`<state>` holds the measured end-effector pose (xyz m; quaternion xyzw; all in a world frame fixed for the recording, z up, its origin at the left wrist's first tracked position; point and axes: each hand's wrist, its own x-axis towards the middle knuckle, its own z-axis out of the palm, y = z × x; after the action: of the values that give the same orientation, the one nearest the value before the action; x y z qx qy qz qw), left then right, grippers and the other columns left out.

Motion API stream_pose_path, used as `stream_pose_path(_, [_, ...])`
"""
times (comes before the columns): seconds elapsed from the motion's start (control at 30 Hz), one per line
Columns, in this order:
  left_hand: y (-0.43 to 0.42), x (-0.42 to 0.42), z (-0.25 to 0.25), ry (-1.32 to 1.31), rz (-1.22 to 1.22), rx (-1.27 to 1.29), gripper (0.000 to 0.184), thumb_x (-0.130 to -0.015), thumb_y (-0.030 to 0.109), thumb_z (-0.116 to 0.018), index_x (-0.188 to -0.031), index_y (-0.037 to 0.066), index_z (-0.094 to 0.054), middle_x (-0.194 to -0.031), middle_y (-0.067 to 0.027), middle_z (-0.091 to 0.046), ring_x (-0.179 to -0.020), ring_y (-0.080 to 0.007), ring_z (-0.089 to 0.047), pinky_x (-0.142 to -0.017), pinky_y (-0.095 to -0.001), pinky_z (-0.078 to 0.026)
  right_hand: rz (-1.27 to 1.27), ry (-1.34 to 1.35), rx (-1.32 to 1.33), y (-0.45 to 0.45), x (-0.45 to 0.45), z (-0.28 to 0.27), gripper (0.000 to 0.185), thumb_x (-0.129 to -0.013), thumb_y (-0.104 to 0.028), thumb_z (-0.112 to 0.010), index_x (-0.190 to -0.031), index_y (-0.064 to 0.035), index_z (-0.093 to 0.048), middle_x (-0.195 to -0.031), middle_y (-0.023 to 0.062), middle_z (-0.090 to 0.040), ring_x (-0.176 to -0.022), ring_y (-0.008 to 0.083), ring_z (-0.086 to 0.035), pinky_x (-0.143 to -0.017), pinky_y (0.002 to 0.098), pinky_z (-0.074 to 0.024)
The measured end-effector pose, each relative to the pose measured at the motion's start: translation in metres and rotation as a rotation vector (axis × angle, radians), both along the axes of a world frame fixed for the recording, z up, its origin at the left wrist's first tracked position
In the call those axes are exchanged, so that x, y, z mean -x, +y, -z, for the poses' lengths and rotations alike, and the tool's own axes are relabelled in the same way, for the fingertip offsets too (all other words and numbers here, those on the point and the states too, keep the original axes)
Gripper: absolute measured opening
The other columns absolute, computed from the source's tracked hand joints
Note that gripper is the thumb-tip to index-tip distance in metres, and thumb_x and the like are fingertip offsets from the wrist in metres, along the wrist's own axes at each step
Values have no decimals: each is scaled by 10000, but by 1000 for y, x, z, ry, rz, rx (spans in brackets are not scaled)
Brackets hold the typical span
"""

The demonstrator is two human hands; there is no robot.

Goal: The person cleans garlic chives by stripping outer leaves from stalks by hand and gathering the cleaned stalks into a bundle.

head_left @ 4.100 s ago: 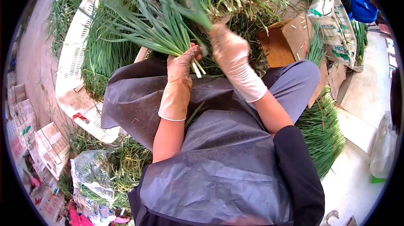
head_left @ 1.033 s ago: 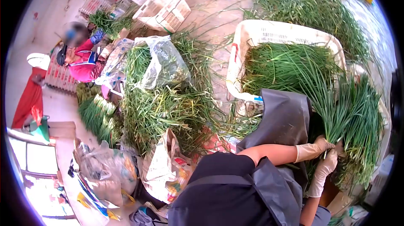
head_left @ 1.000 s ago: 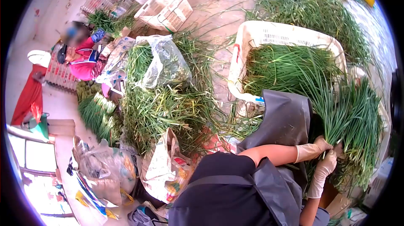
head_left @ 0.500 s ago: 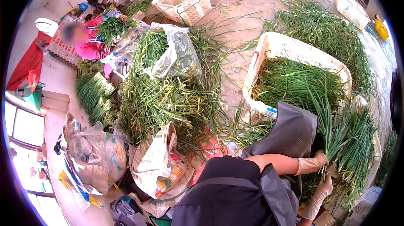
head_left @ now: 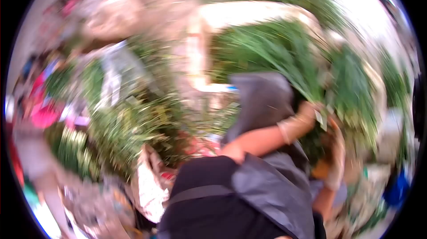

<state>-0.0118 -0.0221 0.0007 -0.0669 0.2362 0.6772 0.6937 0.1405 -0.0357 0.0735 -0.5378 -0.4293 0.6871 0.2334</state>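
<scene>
My gloved left hand (head_left: 308, 115) is closed around the stem end of a bunch of chives (head_left: 284, 63), whose long green leaves fan up and left over the white crate (head_left: 195, 56). Close below it is my gloved right hand (head_left: 334, 150), raised near the cut ends; its fingers are smeared by motion. A small pale strip (head_left: 320, 120) shows between the hands, too blurred to name. Another heap of chives (head_left: 353, 90) lies just right of my hands. Inside the crate is a thick layer of chives (head_left: 242, 54).
A dark apron (head_left: 262, 101) covers my knee beside the crate. To the left rises a large pile of stalks (head_left: 138, 123) with a clear plastic bag (head_left: 118, 74). Another person in pink (head_left: 44, 110) sits at far left. Sacks (head_left: 151, 185) lie at lower left.
My view has swung right, so everything shifts left and blurs. My left hand has lifted the bunch, and its leaves now lean over the crate. My right hand stays close beneath.
</scene>
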Motion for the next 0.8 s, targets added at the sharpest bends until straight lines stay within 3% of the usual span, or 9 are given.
stream_pose_path(0.03, [0,-9,14,-48,66,44,82,-742,123,-610,-741,43,-591,-688,-56,-566,-629,-198,-556,-611,-331,-448,-307,-269,-257,12,28,-9,446,-845,-172,-533,-1268,-61,-441,-1083,86,-588,-880,186,-588,-732,296,-495])
stream_pose_path(0.13, [5,-29,48,306,101,200,153,-714,155,-694,-716,34,-601,-640,-48,-574,-536,-161,-534,-518,-286,-418,-120,-664,-730,22,15,54,213,-840,-205,-568,-976,-46,-609,-803,100,-649,-716,193,-613,-656,289,-466])
stream_pose_path(0.33, [5,-20,39,293,156,250,164,-710,1,-686,-832,22,-578,-719,-49,-591,-549,-133,-548,-468,-244,-431,2,-560,-251,22,22,58,481,-787,-306,-672,-1105,28,-536,-821,88,-600,-728,129,-534,-643,263,-441])
stream_pose_path(0.43, [6,-27,31,383,51,304,173,-708,13,-697,-831,29,-576,-702,-41,-588,-536,-121,-539,-462,-235,-422,65,-288,-141,23,19,56,334,-814,-299,-635,-917,18,-623,-684,41,-576,-577,94,-489,-524,236,-394])
stream_pose_path(0.57, [3,-24,33,387,184,228,217,-734,141,-730,-856,47,-577,-713,-30,-615,-506,-98,-521,-401,-212,-371,290,-996,-975,37,24,61,199,-859,-206,-534,-908,-31,-615,-695,107,-625,-606,246,-612,-546,345,-465])
stream_pose_path(0.63, [5,-27,33,281,167,343,310,-749,127,-719,-992,3,-571,-825,-73,-634,-658,-163,-595,-578,-260,-502,-423,-1209,-633,41,43,47,237,-841,-247,-509,-954,-62,-606,-787,124,-639,-736,335,-616,-649,363,-501])
stream_pose_path(0.7, [6,-20,36,332,246,378,297,-751,129,-716,-988,-2,-594,-839,-68,-631,-717,-193,-609,-651,-285,-514,-446,-940,-914,30,36,50,298,-830,-327,-516,-970,-80,-609,-775,135,-634,-792,341,-610,-699,382,-496])
stream_pose_path(0.77, [11,-7,39,442,413,359,224,-748,175,-719,-871,13,-626,-769,-73,-638,-643,-151,-594,-550,-250,-471,-96,-409,-478,45,17,43,437,-832,-461,-527,-896,-42,-634,-848,173,-628,-839,321,-606,-781,389,-462])
stream_pose_path(0.8, [13,-2,25,470,337,304,217,-748,170,-715,-869,16,-621,-752,-76,-637,-633,-145,-593,-533,-244,-460,-42,-753,-400,59,18,44,466,-832,-487,-513,-894,-42,-638,-858,172,-633,-836,312,-610,-773,386,-463])
